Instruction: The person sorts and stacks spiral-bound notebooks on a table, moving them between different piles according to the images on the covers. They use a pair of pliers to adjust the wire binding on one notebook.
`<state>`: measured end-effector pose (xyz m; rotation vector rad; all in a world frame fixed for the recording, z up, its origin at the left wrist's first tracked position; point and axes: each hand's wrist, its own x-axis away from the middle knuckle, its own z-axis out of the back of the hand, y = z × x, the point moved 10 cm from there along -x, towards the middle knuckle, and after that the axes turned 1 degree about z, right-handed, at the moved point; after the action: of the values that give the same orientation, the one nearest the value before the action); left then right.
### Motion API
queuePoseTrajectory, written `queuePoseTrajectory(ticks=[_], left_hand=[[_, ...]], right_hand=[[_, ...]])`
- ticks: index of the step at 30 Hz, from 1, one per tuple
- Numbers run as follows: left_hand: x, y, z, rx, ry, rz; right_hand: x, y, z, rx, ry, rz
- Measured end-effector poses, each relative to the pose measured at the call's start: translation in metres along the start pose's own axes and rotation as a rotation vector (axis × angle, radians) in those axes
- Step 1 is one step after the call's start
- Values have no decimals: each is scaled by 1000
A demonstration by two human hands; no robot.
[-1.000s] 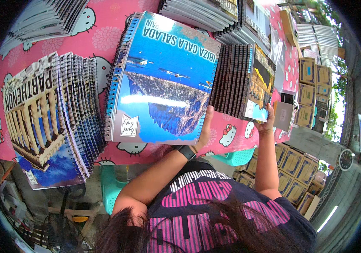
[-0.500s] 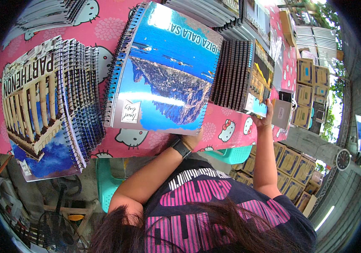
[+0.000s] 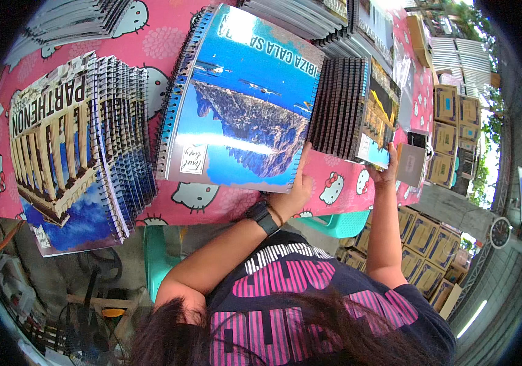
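Note:
A spiral notebook (image 3: pixel 236 116) with a blue sea-and-cliff cover lies on top of a stack in the middle of the table. My left hand (image 3: pixel 294 190), with a dark watch at its wrist, is against that notebook's near right corner. One finger stretches up along the side edge; the others are partly hidden. To the right, dark-edged spiral notebooks (image 3: pixel 341 110) lean in a fanned row, ending in one with a yellow-lit night cover (image 3: pixel 380 116). My right hand (image 3: pixel 385 169) grips the near corner of that last notebook.
Fanned spiral notebooks with a column-temple cover (image 3: pixel 59 152) overhang the table's near left edge. More notebook stacks (image 3: pixel 297 21) stand at the back. A small grey box (image 3: pixel 411 165) sits right of my right hand. Pink patterned cloth (image 3: pixel 224 204) covers the table; a green stool (image 3: pixel 337 224) stands below.
My left hand has come out from under the notebook's near edge to its right corner, a finger now showing along the side. The right hand keeps its grip. The view has shifted slightly.

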<state>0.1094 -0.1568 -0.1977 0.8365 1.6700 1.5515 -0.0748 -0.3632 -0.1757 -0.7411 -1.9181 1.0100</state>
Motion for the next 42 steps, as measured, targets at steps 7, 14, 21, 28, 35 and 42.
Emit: queuePoseTrajectory(ticks=[7, 14, 21, 28, 35, 42], left_hand=[[6, -9, -9, -24, -29, 24], [11, -6, -9, -150, -59, 80], [1, 15, -9, -67, -170, 44], [-1, 9, -7, -7, -158, 44], [-14, 21, -3, 88, -45, 168], [-55, 44, -20, 71, -22, 188]], right_hand=[[0, 1, -1, -19, -2, -9], [-1, 0, 2, -31, -3, 4], [1, 1, -13, -48, -86, -10], [1, 1, -14, -1, -3, 5], [3, 3, -5, -59, 8, 2], [9, 6, 11, 35, 138, -66]])
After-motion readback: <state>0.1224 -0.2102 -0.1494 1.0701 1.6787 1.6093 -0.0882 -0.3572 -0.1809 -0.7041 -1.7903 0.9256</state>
